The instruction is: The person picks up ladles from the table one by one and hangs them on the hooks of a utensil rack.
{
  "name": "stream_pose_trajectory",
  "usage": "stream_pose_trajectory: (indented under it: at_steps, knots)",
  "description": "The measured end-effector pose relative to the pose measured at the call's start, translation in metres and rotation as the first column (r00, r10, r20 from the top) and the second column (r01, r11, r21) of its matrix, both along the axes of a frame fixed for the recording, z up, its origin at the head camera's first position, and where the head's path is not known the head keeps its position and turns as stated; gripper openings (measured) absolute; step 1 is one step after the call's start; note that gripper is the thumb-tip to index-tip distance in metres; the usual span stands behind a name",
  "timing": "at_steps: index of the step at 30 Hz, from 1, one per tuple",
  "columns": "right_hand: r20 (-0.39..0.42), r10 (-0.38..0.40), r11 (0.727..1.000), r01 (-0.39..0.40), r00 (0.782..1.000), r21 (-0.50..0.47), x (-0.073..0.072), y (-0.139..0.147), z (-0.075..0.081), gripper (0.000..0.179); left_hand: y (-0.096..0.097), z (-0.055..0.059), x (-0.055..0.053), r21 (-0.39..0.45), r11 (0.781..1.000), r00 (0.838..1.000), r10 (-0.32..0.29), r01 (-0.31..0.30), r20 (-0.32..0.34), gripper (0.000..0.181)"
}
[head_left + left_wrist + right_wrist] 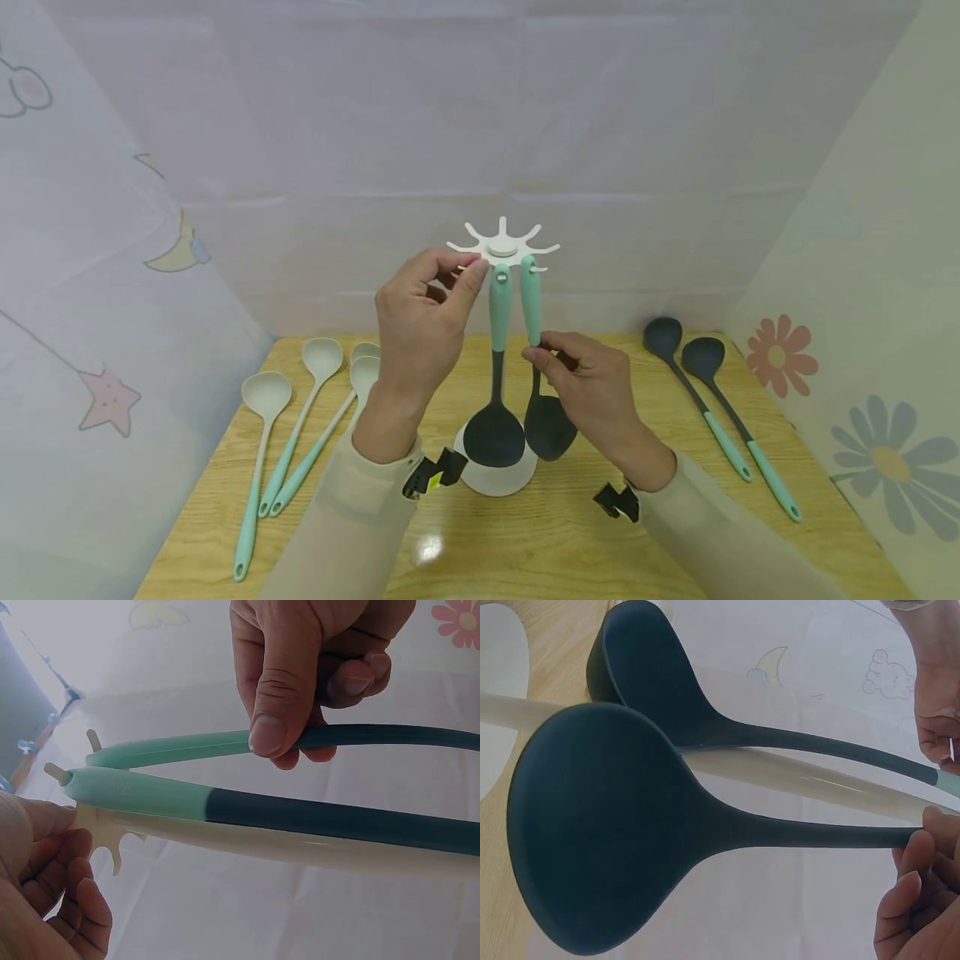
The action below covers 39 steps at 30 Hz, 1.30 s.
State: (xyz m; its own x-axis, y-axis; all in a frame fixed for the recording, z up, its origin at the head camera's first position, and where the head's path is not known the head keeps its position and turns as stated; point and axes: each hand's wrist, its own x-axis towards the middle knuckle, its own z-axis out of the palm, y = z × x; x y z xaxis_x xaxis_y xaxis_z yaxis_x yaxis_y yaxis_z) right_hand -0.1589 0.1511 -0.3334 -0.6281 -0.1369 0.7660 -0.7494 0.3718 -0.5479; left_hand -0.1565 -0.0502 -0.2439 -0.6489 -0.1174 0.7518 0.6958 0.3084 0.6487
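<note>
A white utensil rack [502,247] with prongs radiating from its top stands on a round base [497,482]. My left hand [422,325] pinches the rack's top at its left front side between thumb and fingers. One dark ladle [495,435] with a mint-green handle hangs from a front prong, which pokes through its handle hole. To its right, my right hand [592,379] pinches a second dark ladle [607,832] where the green handle meets the dark shaft. In the left wrist view, a prong tip also shows at this second ladle's handle end [101,759].
Several cream ladles [266,396] with green handles lie on the wooden table [600,550] at the left. Two dark ladles [705,358] lie at the right. Patterned cloth [375,125] walls the table at the back and both sides.
</note>
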Motion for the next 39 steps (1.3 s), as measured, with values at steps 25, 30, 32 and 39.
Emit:
stream_pose_trajectory:
  at_steps: [25, 30, 32, 39]
  knots:
    - [0.064, -0.03, 0.997, 0.026, 0.997, 0.074, 0.003, -0.001, -0.002, 0.018, -0.001, 0.001, 0.001, -0.002, 1.0, 1.0, 0.001, -0.001, -0.009, 0.011]
    - [0.097, -0.064, 0.995, 0.056, 0.993, 0.084, 0.005, 0.006, -0.005, 0.02, 0.0, 0.0, 0.001, -0.005, 1.0, 1.0, 0.0, 0.0, -0.004, 0.011]
    - [0.111, -0.081, 0.994, 0.071, 0.99, 0.085, 0.004, 0.011, -0.008, 0.021, 0.0, 0.001, 0.001, -0.005, 1.0, 1.0, -0.001, 0.001, -0.003, 0.01]
    - [0.144, -0.203, 0.972, 0.181, 0.969, 0.15, -0.007, 0.046, -0.032, 0.017, 0.001, 0.0, -0.001, -0.013, 1.0, 1.0, -0.003, 0.003, -0.014, 0.01]
